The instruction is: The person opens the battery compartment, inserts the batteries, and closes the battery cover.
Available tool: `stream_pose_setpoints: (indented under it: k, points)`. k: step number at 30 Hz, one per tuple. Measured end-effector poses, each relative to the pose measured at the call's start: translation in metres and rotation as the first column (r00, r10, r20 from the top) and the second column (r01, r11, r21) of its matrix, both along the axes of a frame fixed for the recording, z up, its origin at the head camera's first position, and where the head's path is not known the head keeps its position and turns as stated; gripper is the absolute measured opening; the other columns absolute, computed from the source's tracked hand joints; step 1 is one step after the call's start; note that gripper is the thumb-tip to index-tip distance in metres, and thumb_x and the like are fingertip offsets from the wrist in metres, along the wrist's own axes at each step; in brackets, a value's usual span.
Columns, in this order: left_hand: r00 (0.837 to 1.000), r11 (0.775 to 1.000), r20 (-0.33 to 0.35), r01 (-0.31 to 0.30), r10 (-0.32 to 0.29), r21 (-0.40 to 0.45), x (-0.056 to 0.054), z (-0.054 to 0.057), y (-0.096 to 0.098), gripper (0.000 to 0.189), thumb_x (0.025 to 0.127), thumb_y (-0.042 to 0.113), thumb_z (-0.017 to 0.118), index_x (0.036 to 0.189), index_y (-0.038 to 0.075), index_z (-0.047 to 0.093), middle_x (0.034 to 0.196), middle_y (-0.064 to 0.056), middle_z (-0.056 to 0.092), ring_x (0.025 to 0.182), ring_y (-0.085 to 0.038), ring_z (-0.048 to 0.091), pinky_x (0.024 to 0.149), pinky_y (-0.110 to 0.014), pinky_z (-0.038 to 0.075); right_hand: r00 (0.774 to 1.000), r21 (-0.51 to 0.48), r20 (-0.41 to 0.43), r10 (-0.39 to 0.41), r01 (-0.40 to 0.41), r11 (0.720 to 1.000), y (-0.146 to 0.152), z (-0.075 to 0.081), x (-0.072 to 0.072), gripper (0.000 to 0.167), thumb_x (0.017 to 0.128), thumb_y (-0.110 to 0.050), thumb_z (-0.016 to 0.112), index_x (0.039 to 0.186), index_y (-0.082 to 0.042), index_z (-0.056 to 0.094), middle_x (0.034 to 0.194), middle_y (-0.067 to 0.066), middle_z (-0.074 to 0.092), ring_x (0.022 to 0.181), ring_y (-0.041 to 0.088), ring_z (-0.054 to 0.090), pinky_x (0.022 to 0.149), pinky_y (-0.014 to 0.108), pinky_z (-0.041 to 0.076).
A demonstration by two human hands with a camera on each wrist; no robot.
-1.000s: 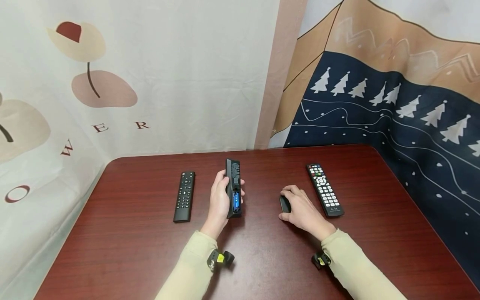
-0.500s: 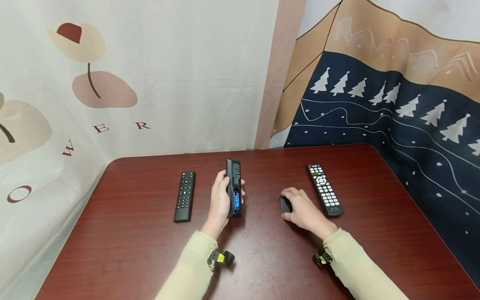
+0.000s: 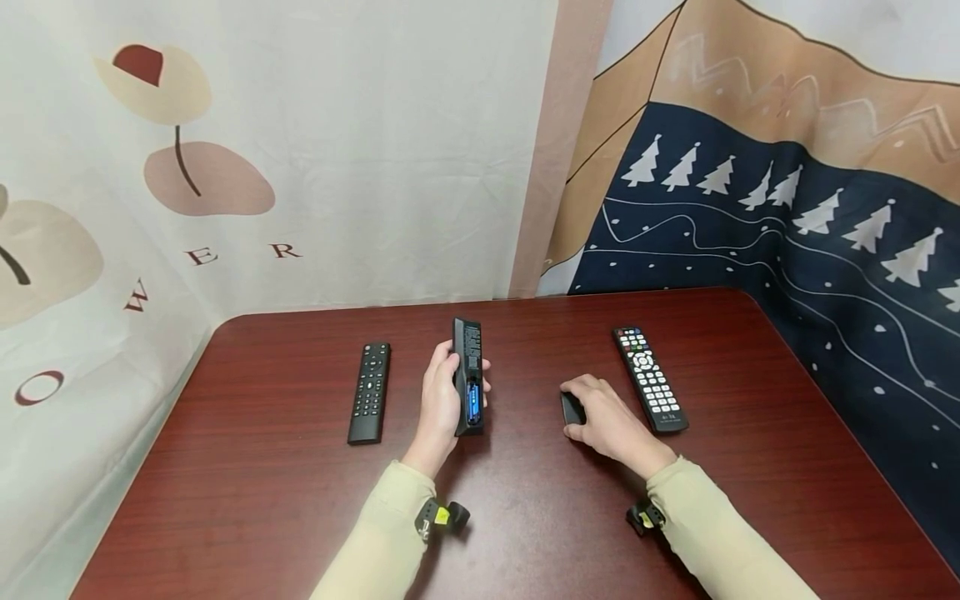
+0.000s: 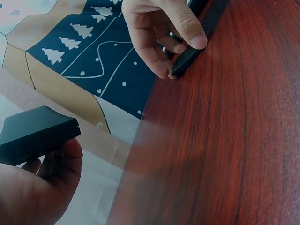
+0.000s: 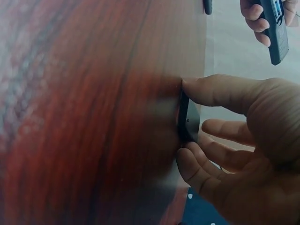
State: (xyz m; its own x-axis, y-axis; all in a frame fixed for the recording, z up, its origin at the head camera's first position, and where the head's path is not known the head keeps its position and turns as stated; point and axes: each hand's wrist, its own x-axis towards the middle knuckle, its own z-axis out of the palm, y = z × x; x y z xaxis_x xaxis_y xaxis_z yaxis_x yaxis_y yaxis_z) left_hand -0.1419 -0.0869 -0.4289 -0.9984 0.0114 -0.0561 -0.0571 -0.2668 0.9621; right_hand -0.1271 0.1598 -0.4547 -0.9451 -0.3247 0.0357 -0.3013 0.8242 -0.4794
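My left hand [image 3: 437, 407] grips a black remote control [image 3: 467, 350] above the table, its back turned toward me. The battery compartment at its lower end is uncovered, and blue batteries [image 3: 473, 402] show inside. To the right, my right hand [image 3: 609, 418] has thumb and fingertips at opposite ends of a small black battery cover [image 3: 573, 409] at the tabletop. In the right wrist view this cover [image 5: 188, 119] sits between the thumb and the fingertips, right at the wood. From the left wrist, the held remote [image 4: 40, 131] appears at the left edge.
A black remote with dark buttons [image 3: 369, 393] lies left of my left hand. Another with white buttons [image 3: 649, 380] lies just beyond my right hand. The reddish-brown table [image 3: 525, 517] meets printed fabric [image 3: 375, 167] at its far edge.
My right thumb has shifted slightly to the right, closer to the cover's near end. The left hand and its remote stay practically still.
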Motion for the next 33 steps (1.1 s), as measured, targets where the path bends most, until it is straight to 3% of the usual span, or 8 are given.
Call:
stream_pose_setpoints:
  k: [12, 33]
  points:
    - [1.0, 1.0, 0.001, 0.0, 0.0, 0.004, 0.0, 0.0, 0.0, 0.04, 0.109, 0.019, 0.024, 0.14, 0.009, 0.047, 0.102, -0.01, 0.068, 0.071, -0.022, 0.066, 0.059, -0.034, 0.058, 0.999, -0.018, -0.03, 0.012, -0.012, 1.0, 0.0, -0.001, 0.002, 0.049, 0.082, -0.005, 0.082, 0.128, 0.001, 0.065, 0.127, 0.016, 0.061, 0.118, 0.035, 0.057, 0.094, 0.047, 0.054]
    - [1.0, 1.0, 0.01, 0.001, -0.001, 0.001, -0.001, -0.001, 0.0, 0.04, 0.11, 0.02, 0.023, 0.141, 0.01, 0.047, 0.104, -0.011, 0.068, 0.073, -0.022, 0.065, 0.059, -0.031, 0.057, 0.985, -0.154, -0.17, 0.042, -0.069, 0.986, -0.013, 0.006, 0.005, 0.05, 0.079, -0.005, 0.086, 0.125, 0.003, 0.067, 0.122, 0.013, 0.064, 0.088, 0.021, 0.061, 0.074, 0.031, 0.055]
